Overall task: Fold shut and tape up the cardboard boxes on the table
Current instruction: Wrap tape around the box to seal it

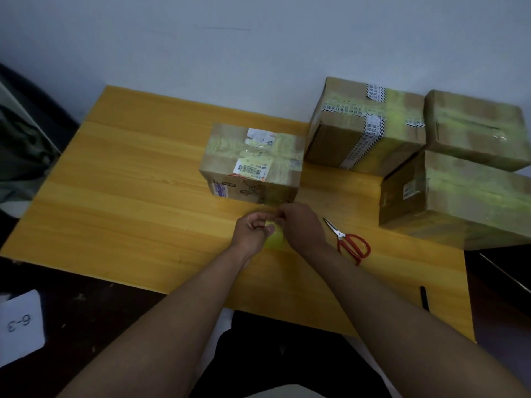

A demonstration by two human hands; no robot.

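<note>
A closed cardboard box (253, 165) with yellowish tape and a barcode label on its top stands at the middle of the wooden table (129, 196). Just in front of it my left hand (254, 229) grips a yellow tape roll (275, 238). My right hand (301, 224) pinches at the roll's upper edge, fingertips meeting those of the left hand. Most of the roll is hidden by both hands.
Red-handled scissors (349, 239) lie right of my hands. Three taped boxes are grouped at the right: one at the back (365, 127), one stacked (477, 127) upon a larger one (454, 199). A black pen (424, 298) lies near the front right edge. A paper card (21, 326) sits lower left.
</note>
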